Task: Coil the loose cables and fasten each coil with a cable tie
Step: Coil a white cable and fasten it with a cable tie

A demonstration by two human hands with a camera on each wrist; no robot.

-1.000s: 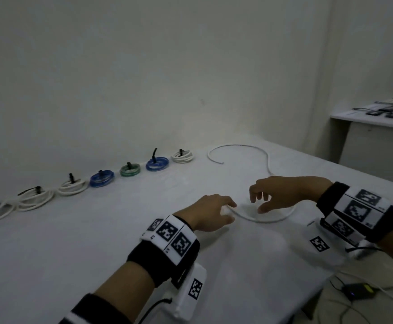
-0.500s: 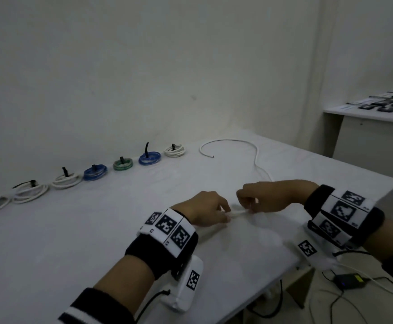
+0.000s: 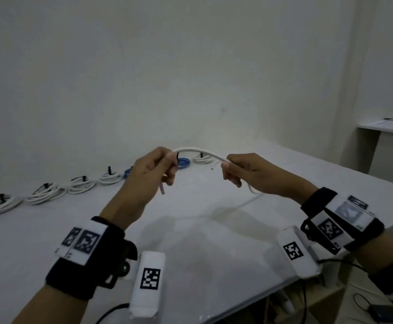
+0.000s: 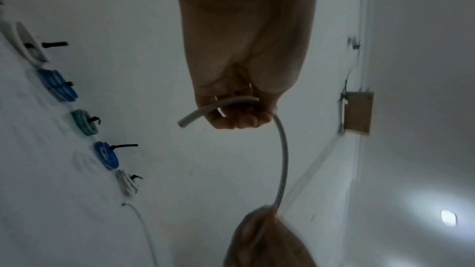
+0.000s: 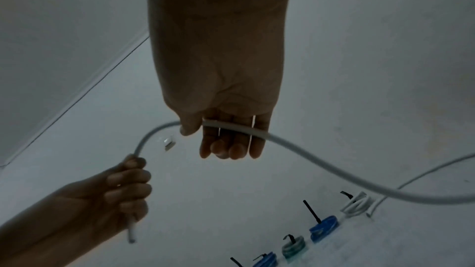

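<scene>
A loose white cable [image 3: 200,151] arches in the air between both hands above the table. My left hand [image 3: 154,170] grips it near one end, and the short cut end [image 4: 195,115] sticks out below the curled fingers. My right hand [image 3: 240,170] holds the cable [image 5: 257,132] further along, thumb over it and fingers curled behind. From there the cable [image 5: 359,182] sags down to the table and runs off toward the far end [image 3: 212,168] lying by the tied coils.
A row of tied coils lines the back of the white table [image 3: 191,242]: white coils [image 3: 46,195], blue coils [image 3: 183,163], a green one [image 5: 293,248] and a white coil [image 3: 202,159], each with a black tie. A desk [image 3: 387,129] stands at the right.
Both hands took hold of the white cable on the table and lifted it; it now arches in the air between them. The camera view has also shifted.
</scene>
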